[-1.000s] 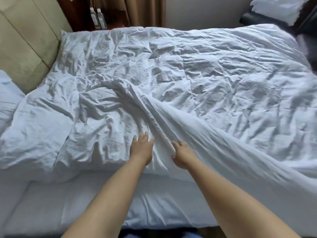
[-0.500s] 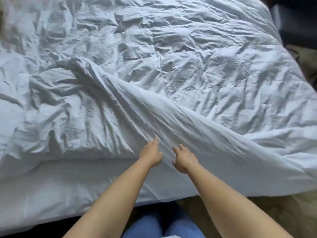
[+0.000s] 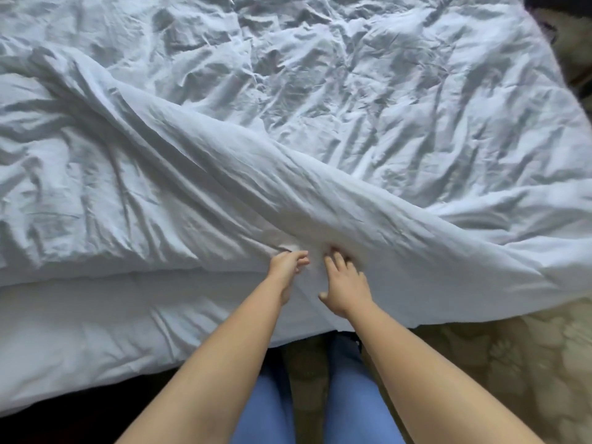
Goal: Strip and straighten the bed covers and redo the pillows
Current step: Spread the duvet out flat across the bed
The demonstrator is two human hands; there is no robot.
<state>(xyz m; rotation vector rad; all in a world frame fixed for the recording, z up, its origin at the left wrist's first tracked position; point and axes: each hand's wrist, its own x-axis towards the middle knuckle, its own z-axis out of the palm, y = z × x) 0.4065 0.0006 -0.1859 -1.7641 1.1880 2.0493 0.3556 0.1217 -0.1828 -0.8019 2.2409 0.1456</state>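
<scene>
A crumpled white duvet (image 3: 352,107) covers the bed, and one long raised fold runs from the upper left down to my hands. My left hand (image 3: 286,267) pinches the duvet's edge with curled fingers at the near side of the bed. Just to its right, my right hand (image 3: 344,283) lies with spread fingers on the hanging part of the duvet. Below the duvet's edge on the left, the white sheet on the mattress (image 3: 96,322) shows. No pillows are in view.
Patterned beige carpet (image 3: 512,363) lies to the right of the bed. My legs in blue trousers (image 3: 352,411) stand against the bed's near side. A dark object (image 3: 557,24) sits at the top right corner beyond the bed.
The view has tilted down and shifted right along the bed. Both hands have slid down the fold toward the bed's near edge; my right hand has opened its fingers flat on the duvet.
</scene>
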